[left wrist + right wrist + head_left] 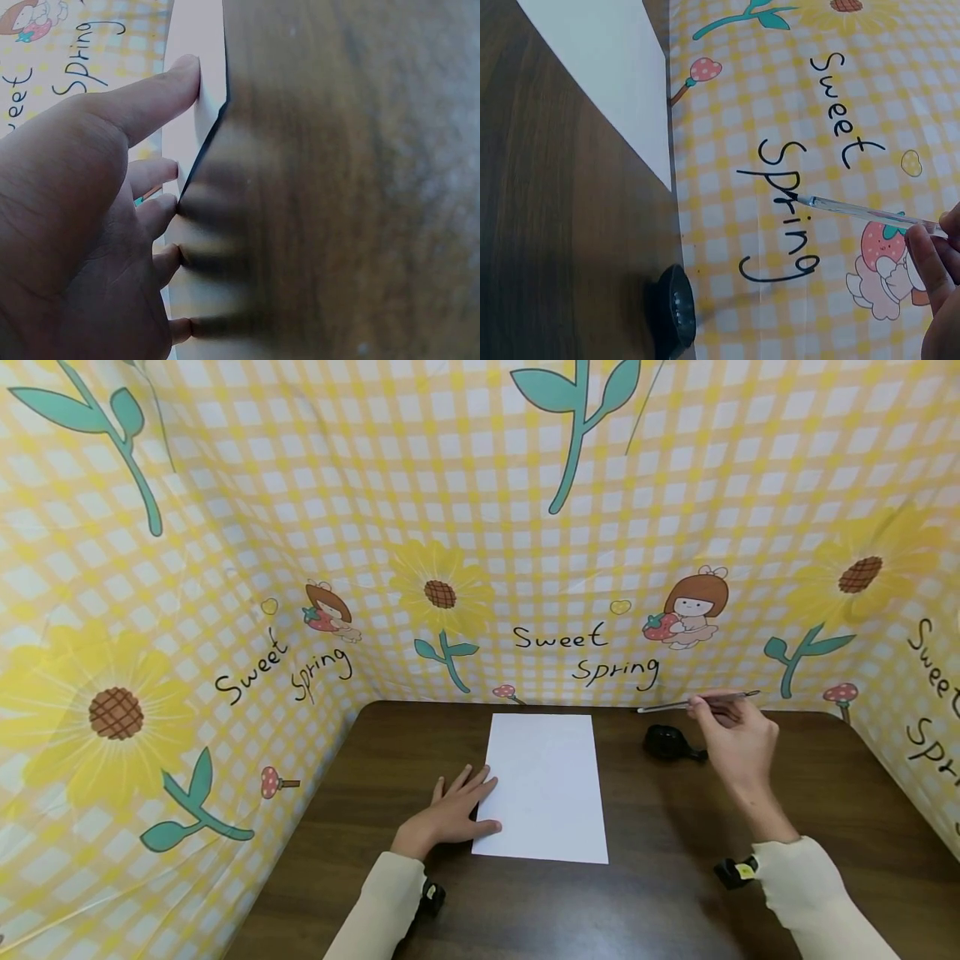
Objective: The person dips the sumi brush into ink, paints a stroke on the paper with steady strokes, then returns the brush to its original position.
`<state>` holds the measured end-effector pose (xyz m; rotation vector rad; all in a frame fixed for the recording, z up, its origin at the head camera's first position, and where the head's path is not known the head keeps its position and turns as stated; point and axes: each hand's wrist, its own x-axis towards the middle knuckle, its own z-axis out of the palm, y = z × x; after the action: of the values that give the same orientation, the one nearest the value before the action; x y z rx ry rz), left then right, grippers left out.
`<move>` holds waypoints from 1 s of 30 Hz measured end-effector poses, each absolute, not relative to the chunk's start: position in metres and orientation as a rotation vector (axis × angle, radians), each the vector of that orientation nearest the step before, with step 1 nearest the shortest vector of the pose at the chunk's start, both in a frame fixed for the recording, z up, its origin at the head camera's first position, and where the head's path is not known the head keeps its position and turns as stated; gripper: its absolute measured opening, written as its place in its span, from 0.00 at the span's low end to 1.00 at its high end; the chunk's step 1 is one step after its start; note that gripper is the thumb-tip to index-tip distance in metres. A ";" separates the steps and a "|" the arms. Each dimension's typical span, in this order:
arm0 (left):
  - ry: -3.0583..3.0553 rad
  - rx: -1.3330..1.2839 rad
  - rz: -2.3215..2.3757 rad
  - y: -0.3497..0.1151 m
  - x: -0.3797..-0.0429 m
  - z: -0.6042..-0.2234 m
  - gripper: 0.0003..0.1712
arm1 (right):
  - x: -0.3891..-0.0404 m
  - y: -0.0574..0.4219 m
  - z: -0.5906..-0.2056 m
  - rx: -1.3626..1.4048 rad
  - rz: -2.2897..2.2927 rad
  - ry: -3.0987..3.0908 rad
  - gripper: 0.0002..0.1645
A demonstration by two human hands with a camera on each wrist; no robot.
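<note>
A blank white sheet of paper [543,789] lies upright before me on the dark wooden table. My left hand [450,817] rests on its left edge, fingers spread, thumb and fingertips over the paper. In the left wrist view the thumb [161,94] lies across the sheet near its corner. Between thumb and fingers, my right hand [741,745] pinches a thin paintbrush [870,210] with a clear handle and dark tip. The brush is raised above the table, nearly level, its tip pointing left. Just left of that hand sits a small black dish [664,742] with a short handle.
A yellow checked cloth [465,510] printed with flowers and "Sweet Spring" hangs along the table's back and sides. Wooden tabletop [675,910] surrounds the paper. Small black devices [735,872] are strapped at both wrists.
</note>
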<state>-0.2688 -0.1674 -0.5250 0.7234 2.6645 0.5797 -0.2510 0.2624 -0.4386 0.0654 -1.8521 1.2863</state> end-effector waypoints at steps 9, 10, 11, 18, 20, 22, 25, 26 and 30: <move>2.676 0.699 0.551 -0.166 -0.272 -0.527 0.49 | -0.255 0.248 -0.439 0.057 1.290 -1.901 0.09; 2.676 0.700 0.551 -0.166 -0.272 -0.528 0.49 | -0.256 0.246 -0.439 0.059 1.294 -1.905 0.09; 2.676 0.701 0.550 -0.166 -0.272 -0.528 0.49 | -0.256 0.245 -0.439 0.059 1.295 -1.909 0.10; 2.675 0.702 0.534 -0.167 -0.272 -0.527 0.49 | -0.259 0.233 -0.438 0.073 1.328 -1.911 0.08; 2.674 0.704 0.531 -0.167 -0.272 -0.527 0.49 | -0.260 0.229 -0.437 0.076 1.354 -1.904 0.08; 2.674 0.706 0.528 -0.167 -0.272 -0.528 0.49 | -0.261 0.226 -0.437 0.074 1.370 -1.899 0.08; 2.673 0.705 0.534 -0.167 -0.273 -0.528 0.49 | -0.263 0.222 -0.439 0.059 1.369 -1.906 0.08; 2.673 0.704 0.535 -0.167 -0.273 -0.528 0.49 | -0.263 0.221 -0.439 0.055 1.364 -1.910 0.09; 2.670 0.704 0.537 -0.166 -0.273 -0.527 0.49 | -0.266 0.218 -0.441 0.055 1.353 -1.916 0.08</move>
<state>-0.2728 -0.1664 -0.5271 0.7041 2.6705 0.5372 -0.2664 0.2175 -0.4413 0.0550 -1.9155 1.3531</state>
